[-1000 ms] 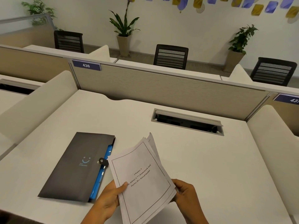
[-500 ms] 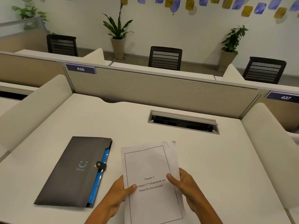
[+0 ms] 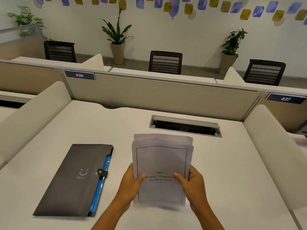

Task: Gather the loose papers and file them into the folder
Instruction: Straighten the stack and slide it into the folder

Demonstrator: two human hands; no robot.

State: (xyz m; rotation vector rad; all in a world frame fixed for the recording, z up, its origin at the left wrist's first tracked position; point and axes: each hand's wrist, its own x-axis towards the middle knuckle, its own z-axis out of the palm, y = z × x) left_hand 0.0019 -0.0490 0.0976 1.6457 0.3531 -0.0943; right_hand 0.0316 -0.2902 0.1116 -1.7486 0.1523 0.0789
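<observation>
— What are the hands doing?

— Both are closed on the papers. The left hand grips the stack's left edge, thumb across the front sheet and the other fingers hidden behind. The right hand does the same on the right edge, thumb lying over the printed lines.

— So the gathering is done?

— It looks so. I see no loose sheet anywhere else on the counter; everything white is in that one stack. It isn't squared, though: several back sheets stick up above the top of the front page, stepped and slightly fanned.

— Where is the stack?

— Held upright near the front edge, about midway across. Its bottom edge is blurred, so I can't tell whether it touches the counter or hangs just above it.

— And the filing?

— Not started, I'd judge. The folder lies flat toward the front left corner, just beside the left hand but apart from it. Its dark flap is down, and the clasp on the right edge appears fastened. A blue inner part shows along that edge.

— What's left, then?

— Evening up the sheets, opening the clasp and flap, and sliding the stack in.

— How do the papers look?

— White, thin and a little wavy at the top; the front page has a black border and a few lines of text too blurred to read fully.
</observation>
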